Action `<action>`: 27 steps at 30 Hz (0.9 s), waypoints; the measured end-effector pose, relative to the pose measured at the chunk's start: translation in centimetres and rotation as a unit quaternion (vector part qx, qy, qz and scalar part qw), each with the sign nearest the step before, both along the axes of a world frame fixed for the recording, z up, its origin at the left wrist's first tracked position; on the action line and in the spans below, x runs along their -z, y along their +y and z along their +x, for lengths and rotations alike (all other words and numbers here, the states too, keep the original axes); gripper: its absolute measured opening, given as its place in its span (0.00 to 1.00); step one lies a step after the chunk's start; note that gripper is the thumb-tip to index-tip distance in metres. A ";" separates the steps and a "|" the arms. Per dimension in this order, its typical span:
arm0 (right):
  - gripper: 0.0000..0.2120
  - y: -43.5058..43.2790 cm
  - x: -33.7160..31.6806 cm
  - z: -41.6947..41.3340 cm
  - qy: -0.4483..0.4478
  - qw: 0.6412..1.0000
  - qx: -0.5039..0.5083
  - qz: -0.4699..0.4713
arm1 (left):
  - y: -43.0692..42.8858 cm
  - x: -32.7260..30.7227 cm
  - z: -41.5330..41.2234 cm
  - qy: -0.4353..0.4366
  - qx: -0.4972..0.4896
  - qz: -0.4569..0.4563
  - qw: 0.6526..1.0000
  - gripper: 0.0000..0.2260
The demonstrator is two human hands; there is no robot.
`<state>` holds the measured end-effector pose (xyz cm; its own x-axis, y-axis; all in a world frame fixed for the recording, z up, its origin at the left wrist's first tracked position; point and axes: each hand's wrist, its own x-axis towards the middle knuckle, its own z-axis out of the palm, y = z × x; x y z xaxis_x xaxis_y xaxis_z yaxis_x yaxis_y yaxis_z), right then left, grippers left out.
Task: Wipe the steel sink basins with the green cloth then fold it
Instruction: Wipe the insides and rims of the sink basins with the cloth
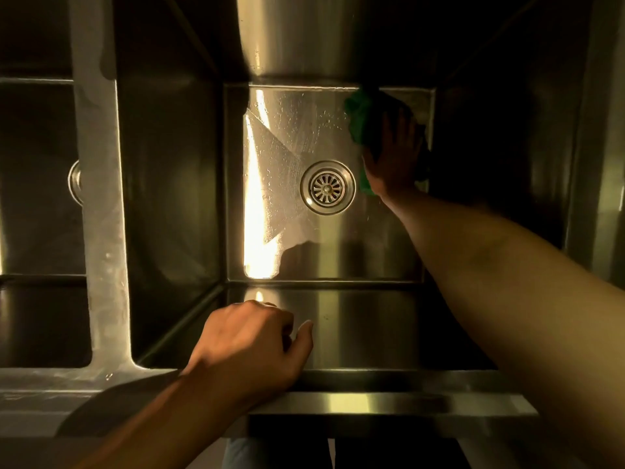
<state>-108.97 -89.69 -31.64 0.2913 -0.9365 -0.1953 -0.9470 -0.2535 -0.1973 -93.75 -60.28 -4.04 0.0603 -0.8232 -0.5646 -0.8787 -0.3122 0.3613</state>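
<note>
Green cloth (360, 120) sits at the far-right corner of the steel sink basin (287, 262) floor, pinned under right hand (395, 154), fingers flat and spread for wiping pressure. Left hand (247, 343) braces on front rim (389, 401) (fingers curled, holding nothing), likely for reach.

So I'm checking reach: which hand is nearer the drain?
Right. The right hand presses the green cloth on the basin floor just right of the drain; the left hand rests on the front rim, well short of it.
</note>
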 end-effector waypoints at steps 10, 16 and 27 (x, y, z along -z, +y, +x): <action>0.34 1.7 -1.4 9.3 -0.037 0.982 -0.175 0.057 | 0.1 0.1 -0.1 0.002 0.012 -0.005 1.000 0.31; 0.34 8.5 -1.9 12.6 -0.032 0.936 -0.336 0.100 | 0.2 0.3 0.1 -0.012 0.009 -0.001 1.000 0.30; 0.36 15.5 -2.3 0.5 -0.077 0.851 -0.492 0.168 | -0.1 -0.2 -0.1 -0.036 0.017 0.022 0.999 0.27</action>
